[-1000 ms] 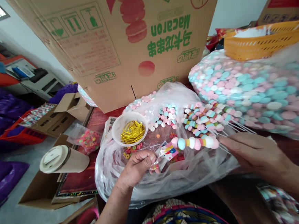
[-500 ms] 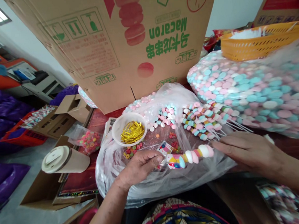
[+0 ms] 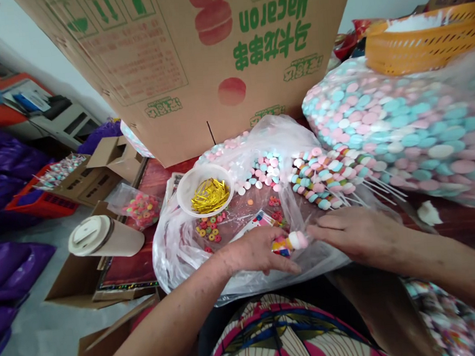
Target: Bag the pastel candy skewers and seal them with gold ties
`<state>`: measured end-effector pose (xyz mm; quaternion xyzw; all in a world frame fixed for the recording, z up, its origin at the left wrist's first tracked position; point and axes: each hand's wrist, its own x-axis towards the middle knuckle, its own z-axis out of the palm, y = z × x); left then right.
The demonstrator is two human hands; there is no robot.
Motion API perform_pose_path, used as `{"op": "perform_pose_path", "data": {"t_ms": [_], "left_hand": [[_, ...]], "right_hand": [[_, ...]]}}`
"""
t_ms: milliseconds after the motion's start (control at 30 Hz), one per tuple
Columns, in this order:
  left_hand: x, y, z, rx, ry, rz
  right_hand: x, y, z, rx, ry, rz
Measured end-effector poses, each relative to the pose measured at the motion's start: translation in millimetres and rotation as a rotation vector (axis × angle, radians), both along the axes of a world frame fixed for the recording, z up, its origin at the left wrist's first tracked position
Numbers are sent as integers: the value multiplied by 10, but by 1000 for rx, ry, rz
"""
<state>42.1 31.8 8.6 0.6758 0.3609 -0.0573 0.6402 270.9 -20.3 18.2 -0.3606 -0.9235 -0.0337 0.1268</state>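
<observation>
A marshmallow skewer (image 3: 297,240) in a clear, brightly printed wrapper lies across the front of the plastic sheet, its white and pink end showing. My left hand (image 3: 255,250) wraps over its middle, hiding much of it, with the thumb below. At the pink end, the fingers of my right hand (image 3: 352,232) are closed together; any stick between them is hidden. Just behind my left hand are flat printed wrappers (image 3: 257,220). Ring-shaped candies (image 3: 209,228) lie loose to the left, near a white bowl (image 3: 184,196) of gold twist ties (image 3: 211,195).
Finished skewers (image 3: 328,176) are piled behind my right hand, beside a big bag of marshmallows (image 3: 406,126) under an orange basket (image 3: 420,48). A large carton (image 3: 197,88) stands at the back. A lidded cup (image 3: 114,237) and a candy bag (image 3: 141,207) are at left.
My left hand has slid right along the skewer and now covers most of it. My right hand has come slightly left, narrowing the gap between the hands. The view has tilted down.
</observation>
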Motion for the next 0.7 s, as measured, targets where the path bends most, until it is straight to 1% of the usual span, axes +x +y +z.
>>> {"op": "perform_pose_path", "data": {"t_ms": [33, 100, 167, 200, 233, 300, 367, 400, 433, 533, 567, 633, 700], "left_hand": [[17, 16, 3, 34, -9, -12], [-14, 67, 44, 151, -73, -29], [-120, 128, 112, 278, -127, -48], [-184, 153, 141, 305, -116, -68], [-243, 168, 160, 286, -72, -95], [-309, 166, 154, 122, 36, -126], [-284, 124, 96, -59, 68, -107], [-245, 97, 59, -103, 59, -91], [-199, 71, 26, -106, 49, -79], [-99, 28, -18, -4, 52, -38], [-93, 24, -13, 18, 39, -7], [-105, 22, 5, 41, -17, 45], [-104, 7, -5, 96, -54, 36]], "right_hand": [[-38, 26, -13, -30, -17, 31], [-64, 81, -21, -87, -26, 43], [-35, 124, -7, -145, 15, 17], [-14, 137, 4, -159, 45, 18], [-1, 144, 11, -163, 69, 27], [-20, 139, 10, -138, 77, 47], [-113, 125, -14, -114, 49, 58], [-177, 122, -27, -118, 27, 70], [-242, 125, -36, -129, 7, 95], [-352, 176, -11, -155, -3, 169], [-348, 202, 14, -141, 10, 159], [-300, 246, 61, -97, 33, 85], [-270, 261, 66, -77, 36, 26]]}}
